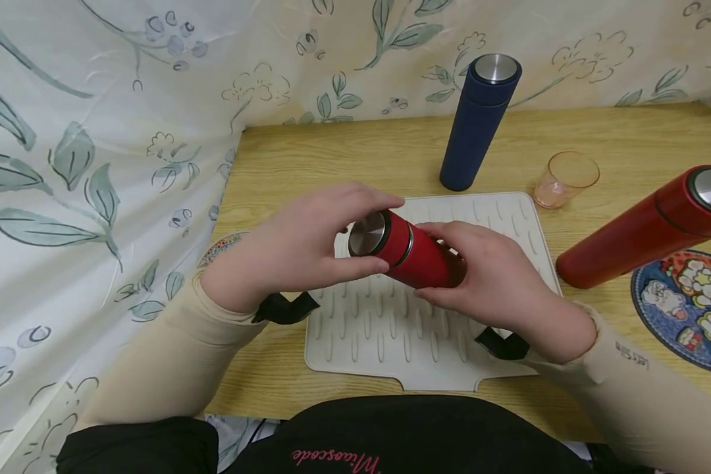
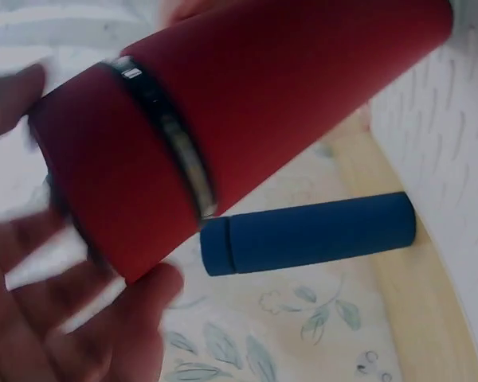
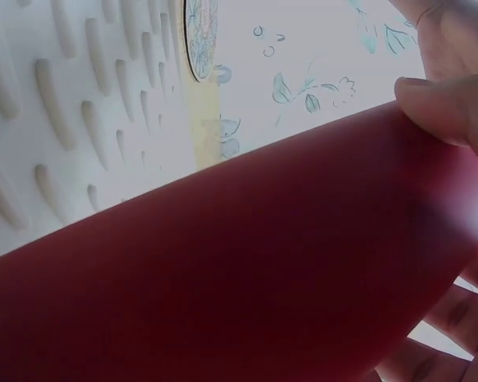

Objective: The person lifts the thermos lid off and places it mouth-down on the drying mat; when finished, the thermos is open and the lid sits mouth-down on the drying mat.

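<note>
1. Red flask lies tilted between my hands at the centre of the head view, over the white ribbed mat; its steel-topped lid faces left in the frame.
2. With my left hand I pinch the lid, thumb on its near side, fingers on its far side.
3. With my right hand I grip the body, thumb at the lower edge of it in the head view.
4. I judge the wall stiff, likely metal, so a firm squeeze should not dent it. I expect some weight, though I cannot tell whether it is full.
5. Its smooth side could slip, so the surest hold seems a whole palm round the body, with fingertips on the lid beyond the shiny ring.
6. Upper right of centre stands a blue flask; right of it, a glass tumbler looks more fragile than anything I hold.
</note>
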Available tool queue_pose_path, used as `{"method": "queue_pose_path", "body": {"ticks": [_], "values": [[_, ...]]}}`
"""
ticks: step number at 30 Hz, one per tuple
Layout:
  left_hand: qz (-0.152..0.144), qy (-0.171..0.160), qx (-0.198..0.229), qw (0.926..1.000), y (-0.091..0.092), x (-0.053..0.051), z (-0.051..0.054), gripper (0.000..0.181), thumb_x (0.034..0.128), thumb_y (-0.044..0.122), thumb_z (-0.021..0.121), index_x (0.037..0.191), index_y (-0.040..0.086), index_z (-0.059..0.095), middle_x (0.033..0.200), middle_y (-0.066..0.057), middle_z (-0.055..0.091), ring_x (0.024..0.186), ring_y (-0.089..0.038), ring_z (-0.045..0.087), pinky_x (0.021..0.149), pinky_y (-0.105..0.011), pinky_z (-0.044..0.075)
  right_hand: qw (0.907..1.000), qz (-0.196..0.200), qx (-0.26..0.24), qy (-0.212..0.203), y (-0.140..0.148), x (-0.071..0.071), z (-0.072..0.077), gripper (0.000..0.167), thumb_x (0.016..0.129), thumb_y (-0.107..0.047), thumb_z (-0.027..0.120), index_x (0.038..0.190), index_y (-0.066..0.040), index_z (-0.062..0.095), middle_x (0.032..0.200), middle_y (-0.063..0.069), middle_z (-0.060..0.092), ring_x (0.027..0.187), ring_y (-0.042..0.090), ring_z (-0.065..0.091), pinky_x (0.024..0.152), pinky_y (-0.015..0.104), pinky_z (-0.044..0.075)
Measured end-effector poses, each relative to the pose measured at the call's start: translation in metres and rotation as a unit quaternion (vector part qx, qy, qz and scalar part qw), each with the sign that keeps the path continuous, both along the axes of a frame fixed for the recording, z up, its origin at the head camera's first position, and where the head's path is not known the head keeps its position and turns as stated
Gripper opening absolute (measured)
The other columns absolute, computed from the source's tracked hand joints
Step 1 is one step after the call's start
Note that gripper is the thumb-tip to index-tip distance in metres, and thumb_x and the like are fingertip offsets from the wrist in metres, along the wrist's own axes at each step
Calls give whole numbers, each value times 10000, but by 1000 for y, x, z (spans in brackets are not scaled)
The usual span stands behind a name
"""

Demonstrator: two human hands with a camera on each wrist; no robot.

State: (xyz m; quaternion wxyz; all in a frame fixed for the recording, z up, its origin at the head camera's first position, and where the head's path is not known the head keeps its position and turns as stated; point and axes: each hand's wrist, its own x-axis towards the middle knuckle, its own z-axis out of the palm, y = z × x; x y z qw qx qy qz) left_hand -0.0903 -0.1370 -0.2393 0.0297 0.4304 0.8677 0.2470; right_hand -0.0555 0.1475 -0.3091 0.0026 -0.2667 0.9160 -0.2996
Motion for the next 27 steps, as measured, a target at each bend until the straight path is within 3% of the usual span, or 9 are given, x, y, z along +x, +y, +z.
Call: {"method": "queue_pose_path", "body": {"ticks": [2, 4, 10, 12, 14, 18, 20, 22, 27], "values": [[362, 51, -177, 9992, 1, 1, 0, 739, 971, 436, 854, 1575, 98, 594, 1441, -61, 708, 1196, -186, 693, 1026, -402, 604, 10000, -5, -5, -4, 0, -1, 1, 855, 782, -308, 1020, 1529, -131, 641, 1368, 102, 757, 1106, 287, 745, 881, 557, 657], [425, 108, -245, 9987, 0, 1, 0, 817, 935, 480, 883, 1602, 123, 574, 1529, -59, 662, 1331, -207, 660, 1104, -431, 577, 10000, -21, -4, -4, 0, -2, 2, 855, 781, -309, 1021, 1527, -131, 642, 1362, 104, 758, 1097, 287, 748, 879, 558, 657], [-597, -55, 137, 9981, -7, -3, 0, 729, 920, 46, 863, 1593, 104, 589, 1689, -78, 538, 1593, -245, 482, 1225, -468, 500, 9999, -93, 84, -39, 3, -6, 3, 848, 783, -308, 1019, 1521, -131, 642, 1334, 103, 766, 1080, 288, 746, 890, 562, 639], [-614, -169, 197, 9978, -7, -3, 1, 672, 942, 8, 815, 1576, 94, 608, 1661, -78, 573, 1556, -235, 533, 1193, -455, 532, 9999, -99, 99, -57, 3, -6, 3, 848, 783, -311, 1019, 1522, -133, 642, 1337, 102, 766, 1082, 288, 745, 890, 563, 639], [-338, -316, 176, 9988, -7, -3, 2, 635, 956, 81, 837, 1556, 91, 629, 1576, -74, 653, 1434, -229, 643, 1120, -431, 582, 9999, -93, 88, -81, 2, -6, 3, 846, 786, -313, 1017, 1523, -137, 643, 1340, 98, 766, 1084, 283, 745, 891, 563, 641], [673, -293, -225, 9970, -4, 0, 4, 676, 969, 396, 867, 1546, 126, 640, 1377, -25, 766, 1176, -182, 742, 946, -389, 628, 9999, -75, 55, -80, -1, -5, 2, 848, 787, -315, 1018, 1525, -135, 640, 1349, 99, 763, 1078, 275, 751, 878, 558, 655], [925, -166, -434, 9946, -4, 1, 5, 762, 944, 509, 868, 1571, 156, 620, 1406, -5, 758, 1202, -176, 747, 952, -392, 629, 9999, -103, 71, -51, -3, -5, 3, 855, 784, -317, 1020, 1527, -132, 637, 1339, 102, 764, 1070, 274, 753, 875, 558, 656], [709, -62, -473, 9963, -7, 1, 5, 823, 916, 495, 902, 1606, 172, 589, 1541, -17, 683, 1350, -198, 692, 1041, -417, 608, 9998, -150, 108, -8, -4, -5, 4, 865, 775, -313, 1024, 1525, -128, 636, 1327, 106, 767, 1067, 280, 752, 876, 563, 655], [-497, -201, -70, 9985, -16, -2, 4, 758, 918, 104, 908, 1606, 161, 597, 1739, -69, 470, 1601, -257, 473, 1219, -474, 507, 9996, -175, 201, 11, -6, -3, 7, 857, 776, -303, 1022, 1521, -125, 639, 1332, 108, 770, 1101, 303, 744, 899, 578, 639]]}}
